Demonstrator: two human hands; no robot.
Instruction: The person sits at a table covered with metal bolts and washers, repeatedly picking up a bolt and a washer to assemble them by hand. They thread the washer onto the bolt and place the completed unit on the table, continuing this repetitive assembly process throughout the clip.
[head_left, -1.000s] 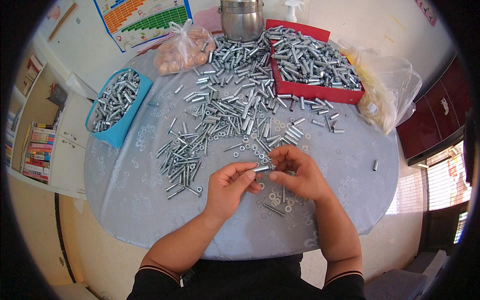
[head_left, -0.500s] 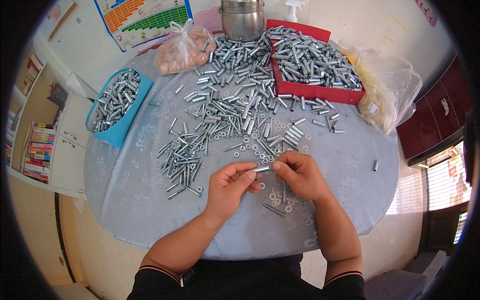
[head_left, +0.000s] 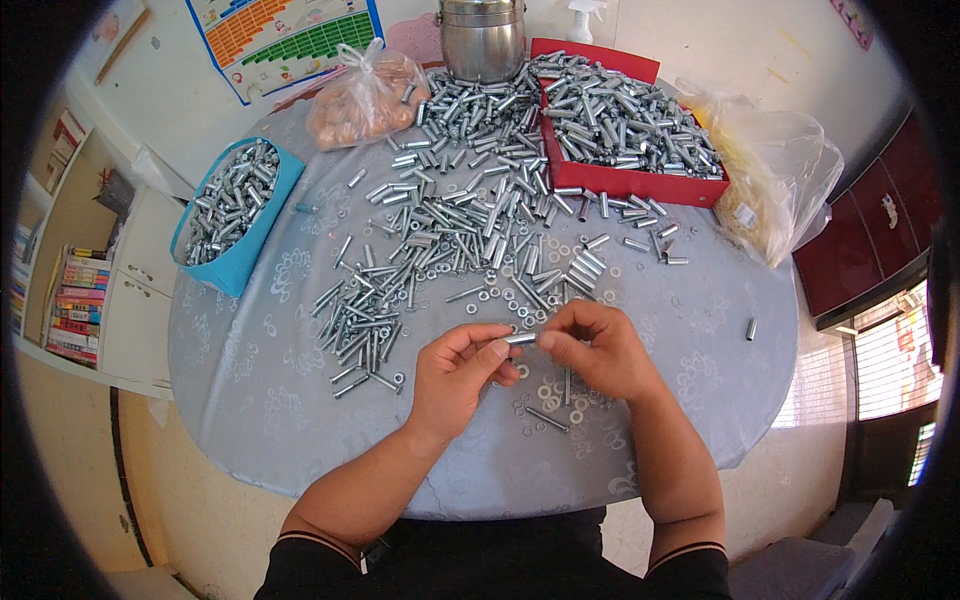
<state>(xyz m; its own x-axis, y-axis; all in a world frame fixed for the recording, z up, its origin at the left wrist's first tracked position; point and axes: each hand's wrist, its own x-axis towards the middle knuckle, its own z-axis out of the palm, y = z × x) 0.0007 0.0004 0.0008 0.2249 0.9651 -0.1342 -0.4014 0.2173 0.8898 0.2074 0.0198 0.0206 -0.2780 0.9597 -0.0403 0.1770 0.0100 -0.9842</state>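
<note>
Over the near middle of the table, my left hand (head_left: pixel 452 375) pinches a short silver metal sleeve (head_left: pixel 520 339) between thumb and fingers. At the sleeve's right end the fingertips of my right hand (head_left: pixel 600 352) are closed together; whether they grip a small part there is hidden. Below the hands lie flat washers (head_left: pixel 548 403), thin rings and a loose bolt (head_left: pixel 547 420). Beyond them, nuts (head_left: pixel 484 295) are scattered beside a heap of long bolts (head_left: pixel 365 325). Several sleeves (head_left: pixel 585 267) lie side by side just past my right hand.
A red box (head_left: pixel 640 187) heaped with bolts in sleeves stands at the back right, by a plastic bag (head_left: pixel 775 190). A blue bin (head_left: pixel 225 265) of similar parts sits left. Behind are a tied bag (head_left: pixel 365 105) and a steel pot (head_left: pixel 483 45). One sleeve (head_left: pixel 751 330) lies far right.
My right fingertips have shifted slightly left and down against the sleeve's end. My left hand keeps its hold on the sleeve, almost unmoved.
</note>
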